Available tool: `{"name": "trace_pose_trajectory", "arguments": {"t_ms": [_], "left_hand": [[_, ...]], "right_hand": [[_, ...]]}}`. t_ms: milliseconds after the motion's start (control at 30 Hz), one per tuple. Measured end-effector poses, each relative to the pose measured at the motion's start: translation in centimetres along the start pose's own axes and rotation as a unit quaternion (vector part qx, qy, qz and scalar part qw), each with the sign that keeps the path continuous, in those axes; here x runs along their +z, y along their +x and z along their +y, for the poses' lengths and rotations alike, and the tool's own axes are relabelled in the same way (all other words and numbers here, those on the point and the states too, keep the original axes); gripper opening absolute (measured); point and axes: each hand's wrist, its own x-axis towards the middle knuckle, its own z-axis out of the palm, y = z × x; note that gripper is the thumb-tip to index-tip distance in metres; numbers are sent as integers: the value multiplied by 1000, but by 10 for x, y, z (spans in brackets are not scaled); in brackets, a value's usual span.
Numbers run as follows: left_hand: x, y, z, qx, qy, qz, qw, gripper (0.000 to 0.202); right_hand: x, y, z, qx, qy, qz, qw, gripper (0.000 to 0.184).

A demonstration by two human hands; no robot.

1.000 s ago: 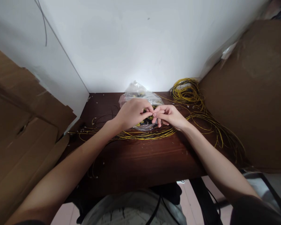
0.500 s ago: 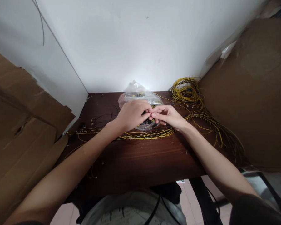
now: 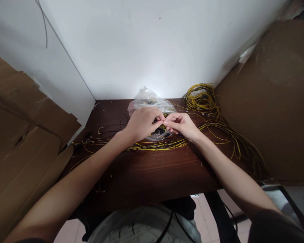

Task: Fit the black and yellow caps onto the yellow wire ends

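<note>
My left hand [image 3: 145, 123] and my right hand [image 3: 181, 125] meet fingertip to fingertip above a clear plastic bag [image 3: 148, 96]. Thumb and forefinger are pinched on each hand; whatever they hold is too small or too hidden to make out. Inside the open bag, small black and yellow parts [image 3: 159, 130] show between and below my fingers. Just in front of the bag, a bundle of yellow and black wires [image 3: 162, 145] runs across the brown tabletop [image 3: 152, 168], passing under both forearms.
A coil of yellow and black wire [image 3: 200, 96] lies at the back right. Cardboard stands on the left [image 3: 27, 135] and a large cardboard box [image 3: 273, 101] on the right. Behind the table rises a white wall [image 3: 152, 50]. Small scraps dot the tabletop.
My fingertips have shifted very slightly, and the right hand's fingers are curled in a little more. The bag and wires stay where they were.
</note>
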Motion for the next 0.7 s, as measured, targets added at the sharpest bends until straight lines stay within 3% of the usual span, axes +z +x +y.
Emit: {"name": "trace_pose_trajectory", "arguments": {"t_ms": [700], "left_hand": [[-5,2,-7,-14,-124,-42,991,18]], "right_hand": [[1,-2,-4,7,-19,-3,1000,23]]}}
